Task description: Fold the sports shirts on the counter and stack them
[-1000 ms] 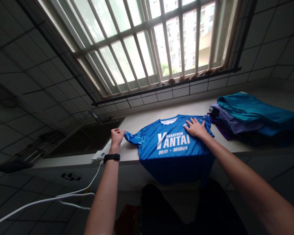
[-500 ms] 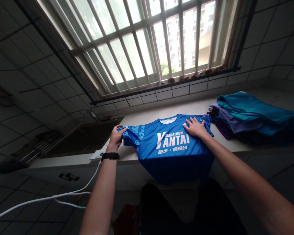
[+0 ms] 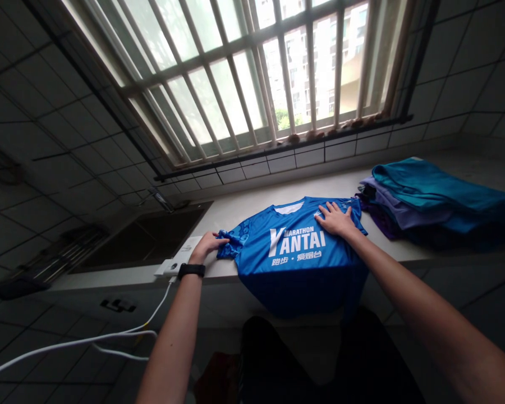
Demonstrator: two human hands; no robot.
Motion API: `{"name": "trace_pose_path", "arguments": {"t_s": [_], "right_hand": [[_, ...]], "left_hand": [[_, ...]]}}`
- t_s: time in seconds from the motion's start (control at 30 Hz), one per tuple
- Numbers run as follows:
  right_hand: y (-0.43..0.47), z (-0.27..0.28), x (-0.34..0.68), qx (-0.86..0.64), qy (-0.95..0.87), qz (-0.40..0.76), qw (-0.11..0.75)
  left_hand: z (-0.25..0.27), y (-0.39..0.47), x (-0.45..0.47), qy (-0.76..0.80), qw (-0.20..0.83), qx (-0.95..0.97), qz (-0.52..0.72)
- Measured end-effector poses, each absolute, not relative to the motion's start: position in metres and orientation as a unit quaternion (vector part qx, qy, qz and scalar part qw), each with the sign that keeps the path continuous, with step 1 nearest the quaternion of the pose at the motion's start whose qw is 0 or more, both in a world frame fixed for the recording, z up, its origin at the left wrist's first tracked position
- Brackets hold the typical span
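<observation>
A blue T-shirt (image 3: 297,241) with white "MARATHON YANTAI" lettering lies face up on the white counter (image 3: 252,205), its lower part hanging over the front edge. My left hand (image 3: 208,246) pinches the end of the patterned sleeve on the left, which is bunched and creased at the fingers. On the upper chest, near the other sleeve, my right hand (image 3: 335,217) rests flat with fingers spread. The black band (image 3: 191,270) is on my left wrist.
Right of the shirt stands a pile of folded clothes (image 3: 441,193) in teal, purple and dark colours. A white power strip (image 3: 180,261) with a white cable (image 3: 67,340) lies by my left wrist. Beyond it is a dark sink (image 3: 138,235). A barred window (image 3: 252,73) rises behind.
My left hand has moved slightly down and to the right, and the sleeve, flat before, is now bunched inward. More of the power strip shows. The right hand has stayed in place.
</observation>
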State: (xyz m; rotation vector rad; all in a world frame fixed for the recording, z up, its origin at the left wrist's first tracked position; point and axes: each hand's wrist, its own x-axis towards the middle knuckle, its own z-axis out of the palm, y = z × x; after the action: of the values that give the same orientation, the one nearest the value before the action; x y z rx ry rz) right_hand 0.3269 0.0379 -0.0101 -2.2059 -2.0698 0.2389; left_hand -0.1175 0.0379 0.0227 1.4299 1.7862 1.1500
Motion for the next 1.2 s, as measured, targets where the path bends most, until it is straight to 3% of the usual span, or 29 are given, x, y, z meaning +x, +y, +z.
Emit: {"name": "trace_pose_path", "arguments": {"t_s": [0.2,0.4,0.6,0.83,1.03,1.2], "right_hand": [[0.038,-0.011,0.327,-0.726,-0.681,0.076,0.058],[0.038,-0.01,0.327,-0.726,-0.682,0.076,0.054],[0.036,-0.008,0.326,-0.727,-0.68,0.079,0.058],[0.036,-0.008,0.325,-0.727,-0.68,0.078,0.061],[0.036,-0.009,0.325,-0.726,-0.68,0.077,0.064],[0.035,-0.007,0.325,-0.725,-0.681,0.079,0.064]], "left_hand": [[0.036,0.044,-0.09,0.646,0.258,0.505,0.512],[0.058,0.032,-0.071,0.533,0.397,0.566,0.488],[0.059,0.031,-0.062,0.65,0.343,0.589,0.336],[0.068,0.022,-0.065,0.611,0.393,0.67,0.149],[0.075,0.013,-0.048,0.603,0.373,0.646,0.283],[0.07,0.02,-0.038,0.632,0.403,0.613,0.251]]}}
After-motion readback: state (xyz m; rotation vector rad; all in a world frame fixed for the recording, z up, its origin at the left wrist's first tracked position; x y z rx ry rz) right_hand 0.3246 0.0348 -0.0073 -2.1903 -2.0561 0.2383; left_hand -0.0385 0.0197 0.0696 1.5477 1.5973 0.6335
